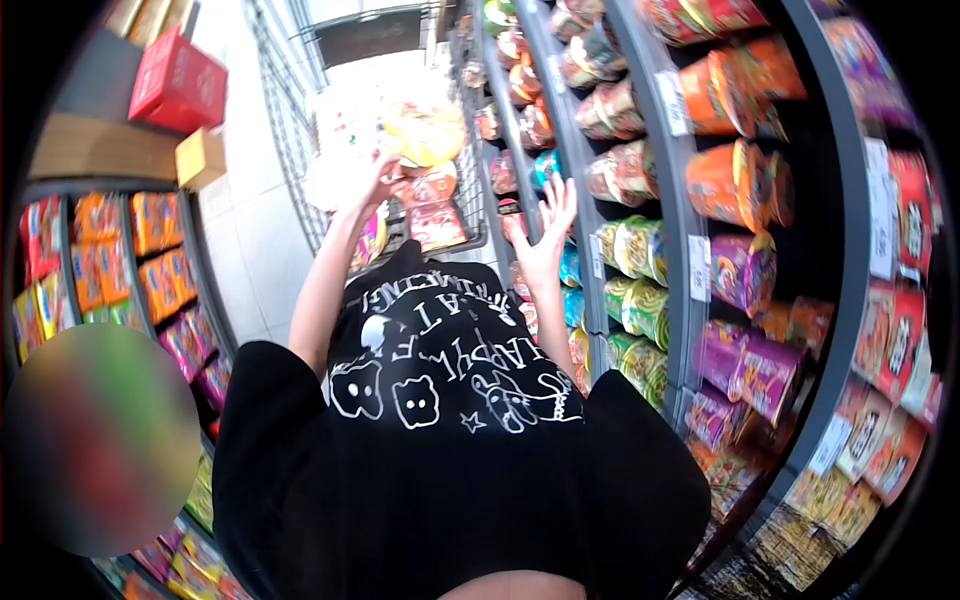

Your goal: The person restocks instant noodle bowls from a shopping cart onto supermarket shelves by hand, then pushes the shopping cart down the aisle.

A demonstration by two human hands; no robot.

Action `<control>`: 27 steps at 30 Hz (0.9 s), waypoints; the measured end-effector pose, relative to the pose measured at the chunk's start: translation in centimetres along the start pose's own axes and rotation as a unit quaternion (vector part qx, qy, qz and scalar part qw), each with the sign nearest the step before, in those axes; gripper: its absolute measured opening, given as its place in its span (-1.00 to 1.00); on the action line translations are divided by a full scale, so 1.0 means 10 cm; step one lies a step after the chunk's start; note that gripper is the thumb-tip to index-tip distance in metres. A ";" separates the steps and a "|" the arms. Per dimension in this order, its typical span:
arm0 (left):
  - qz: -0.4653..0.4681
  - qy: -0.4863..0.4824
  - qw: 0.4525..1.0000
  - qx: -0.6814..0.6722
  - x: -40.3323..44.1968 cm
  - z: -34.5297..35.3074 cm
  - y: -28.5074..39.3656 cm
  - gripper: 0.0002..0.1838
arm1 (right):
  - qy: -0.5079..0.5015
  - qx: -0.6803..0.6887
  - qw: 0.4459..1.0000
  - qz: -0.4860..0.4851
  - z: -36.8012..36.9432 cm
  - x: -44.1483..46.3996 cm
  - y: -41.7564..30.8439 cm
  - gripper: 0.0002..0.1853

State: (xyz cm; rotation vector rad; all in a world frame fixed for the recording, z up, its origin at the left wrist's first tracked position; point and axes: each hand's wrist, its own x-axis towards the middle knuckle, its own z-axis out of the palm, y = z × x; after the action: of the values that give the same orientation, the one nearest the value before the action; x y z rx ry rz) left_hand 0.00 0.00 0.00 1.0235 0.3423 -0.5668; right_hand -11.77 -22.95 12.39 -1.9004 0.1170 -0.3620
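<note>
My left hand [384, 182] is over the shopping cart [285, 110], with its fingers loosely curled and apart. It is nearest to a bright yellow package [425, 132] and a red-orange packet [436, 222] in the cart. Glare washes out much of the load, and I see nothing held in these fingers. To the right, my right hand [549, 225] is open, fingers spread, in front of the shelf of noodle cups. A small red cup [511, 216] shows beside its thumb; whether they touch I cannot tell. Green noodle cups [633, 250] stand just to its right.
Shelves on the right hold orange tubs [735, 185], purple cups [752, 365] and red-and-white packs [890, 340]. On the left, a rack carries orange noodle packets [157, 222]. A red box [178, 82] sits on a wooden ledge [95, 148] above pale floor tiles [250, 235].
</note>
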 end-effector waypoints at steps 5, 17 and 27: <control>-0.131 0.098 0.983 -0.088 0.63 -0.30 -0.28 -0.55 | 0.069 0.001 0.997 0.023 -0.20 -0.03 -0.07 -0.15; -0.196 0.232 0.942 -0.143 1.44 -1.16 -1.05 -0.58 | 0.291 -0.085 0.953 0.020 -0.82 -0.27 -0.27 -0.31; -0.157 0.173 0.971 -0.042 0.70 -0.95 -0.82 -0.52 | 0.732 -0.262 0.619 -0.106 -2.61 -0.44 -1.01 0.08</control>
State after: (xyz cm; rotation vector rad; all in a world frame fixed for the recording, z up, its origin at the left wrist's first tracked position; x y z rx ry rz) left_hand 0.68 3.06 -14.01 0.9910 0.8413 -0.6507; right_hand -24.88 -41.73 29.09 -1.6143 1.1924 -2.1891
